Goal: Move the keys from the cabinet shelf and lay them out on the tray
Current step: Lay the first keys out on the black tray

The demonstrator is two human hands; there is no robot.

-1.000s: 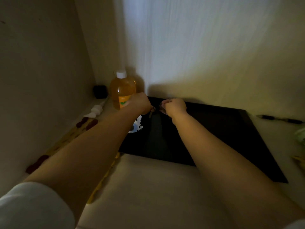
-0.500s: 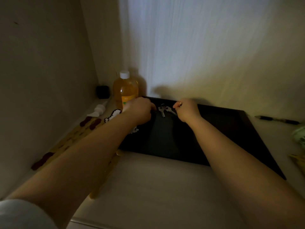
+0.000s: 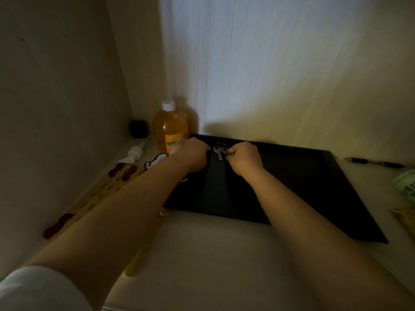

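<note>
Both hands have closed in on the silver keys (image 3: 219, 151) on the black tray (image 3: 332, 167): right hand (image 3: 243, 156) pinching them, left hand (image 3: 190, 153) curled alongside, its grip hidden.

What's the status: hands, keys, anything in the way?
Left hand curled beside keys, grip unclear. Right hand pinching at the key ring. Keys lie on black tray, far edge. Nothing blocking.

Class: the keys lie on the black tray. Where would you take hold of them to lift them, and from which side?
Pinch the keys at their bows near the ring, coming from above. They lie flat on the tray, blades towards the viewer, left hand and right hand flanking them.
</note>
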